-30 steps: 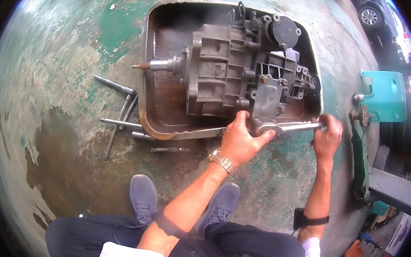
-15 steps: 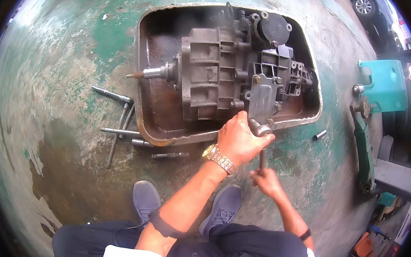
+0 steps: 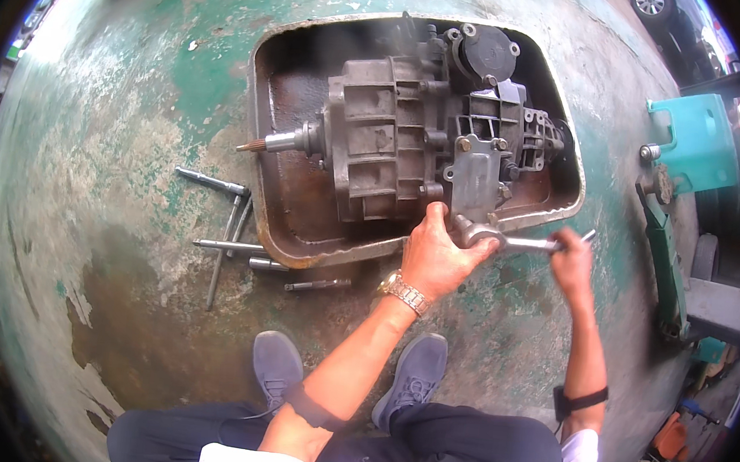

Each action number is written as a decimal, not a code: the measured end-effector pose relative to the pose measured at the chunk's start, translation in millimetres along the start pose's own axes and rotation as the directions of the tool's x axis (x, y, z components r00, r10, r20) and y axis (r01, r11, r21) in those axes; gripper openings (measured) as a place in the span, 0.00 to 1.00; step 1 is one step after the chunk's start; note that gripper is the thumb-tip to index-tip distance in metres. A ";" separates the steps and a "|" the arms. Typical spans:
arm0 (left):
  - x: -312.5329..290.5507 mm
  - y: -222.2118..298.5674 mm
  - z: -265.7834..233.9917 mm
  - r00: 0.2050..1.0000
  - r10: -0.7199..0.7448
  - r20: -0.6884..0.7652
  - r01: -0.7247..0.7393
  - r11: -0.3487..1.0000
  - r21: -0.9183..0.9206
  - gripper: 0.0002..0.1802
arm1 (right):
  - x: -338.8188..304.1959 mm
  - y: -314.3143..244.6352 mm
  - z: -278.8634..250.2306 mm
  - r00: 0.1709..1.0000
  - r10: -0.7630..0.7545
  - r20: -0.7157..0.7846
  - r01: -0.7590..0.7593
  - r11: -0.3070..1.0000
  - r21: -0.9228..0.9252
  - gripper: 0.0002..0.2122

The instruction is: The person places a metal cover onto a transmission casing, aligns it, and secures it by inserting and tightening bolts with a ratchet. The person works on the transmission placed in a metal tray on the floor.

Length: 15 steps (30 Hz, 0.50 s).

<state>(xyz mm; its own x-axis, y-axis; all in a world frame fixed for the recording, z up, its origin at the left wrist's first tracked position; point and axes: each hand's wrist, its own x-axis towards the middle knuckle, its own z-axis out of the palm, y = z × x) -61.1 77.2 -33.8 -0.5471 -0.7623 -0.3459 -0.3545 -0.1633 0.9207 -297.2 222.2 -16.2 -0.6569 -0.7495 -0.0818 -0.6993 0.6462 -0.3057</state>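
Observation:
A dirty grey gearbox lies on its side in a rusty metal tray. My left hand, a watch on its wrist, is closed around the head of a ratchet wrench at the near edge of the gearbox's flat cover plate. Whatever sits under the wrench head is hidden by my fingers. To the right, my right hand grips the handle, slightly blurred. The handle points right, roughly level with the tray's near rim.
Several sliding-bar and socket tools, among them a T-shaped wrench, lie on the worn green floor left of the tray. A turquoise plastic stool and a green metal jack-like piece are at the right. My shoes are below the tray.
My right hand has swung the wrench handle from pointing toward me round to the right. My left hand stays at the wrench head. The view has shifted slightly.

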 end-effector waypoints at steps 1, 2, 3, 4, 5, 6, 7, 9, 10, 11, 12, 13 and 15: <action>-2.1 -3.7 4.9 0.999 0.012 -0.042 -0.014 0.999 -0.044 0.41 | 27.7 -6.2 -14.4 0.979 -0.148 -0.143 0.138 0.987 -0.080 0.09; -2.2 -6.3 8.0 0.996 0.027 -0.086 -0.034 0.996 -0.086 0.41 | 44.7 -15.9 -27.2 0.880 -0.381 -0.284 0.342 0.923 -0.179 0.11; -3.5 -8.3 9.6 0.984 0.082 -0.156 -0.096 0.991 -0.089 0.43 | 59.5 -26.3 -37.5 0.846 -0.450 -0.287 0.398 0.890 -0.222 0.10; -3.0 -9.4 9.0 0.986 0.085 -0.144 -0.101 0.989 -0.109 0.42 | 70.5 -37.3 -40.2 0.798 -0.519 -0.306 0.448 0.851 -0.275 0.09; -2.4 -9.8 7.3 0.987 0.088 -0.136 -0.106 0.986 -0.132 0.42 | 75.6 -45.9 -38.8 0.817 -0.479 -0.322 0.407 0.874 -0.267 0.07; -1.6 -9.1 5.3 0.991 0.068 -0.119 -0.087 0.983 -0.163 0.41 | 78.6 -50.4 -37.2 0.749 -0.568 -0.341 0.478 0.820 -0.316 0.06; -0.6 -7.5 3.4 0.989 0.092 -0.120 -0.106 0.987 -0.120 0.40 | 74.4 -50.2 -33.2 0.819 -0.479 -0.315 0.398 0.871 -0.288 0.07; -0.7 -3.6 0.1 0.992 0.080 -0.102 -0.085 0.995 -0.052 0.39 | 55.2 -38.8 -15.8 0.895 -0.369 -0.250 0.302 0.915 -0.268 0.04; 0.1 -1.2 -1.0 0.992 0.083 -0.091 -0.084 0.996 -0.004 0.37 | 40.9 -29.4 -4.7 0.952 -0.263 -0.154 0.212 0.935 -0.284 0.02; 2.3 1.3 -1.6 0.994 0.081 -0.076 -0.078 0.996 0.042 0.36 | 20.2 -19.0 5.5 0.983 -0.175 -0.061 0.160 0.967 -0.197 0.02; 4.2 3.9 -2.3 0.993 0.095 -0.068 -0.089 0.992 0.084 0.35 | -3.0 -13.7 23.0 0.997 -0.055 0.049 0.062 0.984 -0.169 0.03; 5.9 6.3 -4.0 0.997 0.075 -0.035 -0.072 0.993 0.094 0.33 | -30.4 -11.9 37.6 0.979 0.025 0.201 0.016 0.980 -0.196 0.05; 7.4 10.3 -7.5 0.997 0.079 0.001 -0.079 0.996 0.052 0.33 | -83.6 -22.6 66.5 0.709 0.271 0.651 -0.464 0.875 0.141 0.10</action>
<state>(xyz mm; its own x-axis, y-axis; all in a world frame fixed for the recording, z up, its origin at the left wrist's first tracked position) -63.1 65.2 -25.5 -0.5745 -0.7719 -0.2724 -0.3490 -0.0700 0.9345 -207.8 260.7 -65.6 -0.4712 -0.4498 -0.7587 -0.2669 0.8926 -0.3634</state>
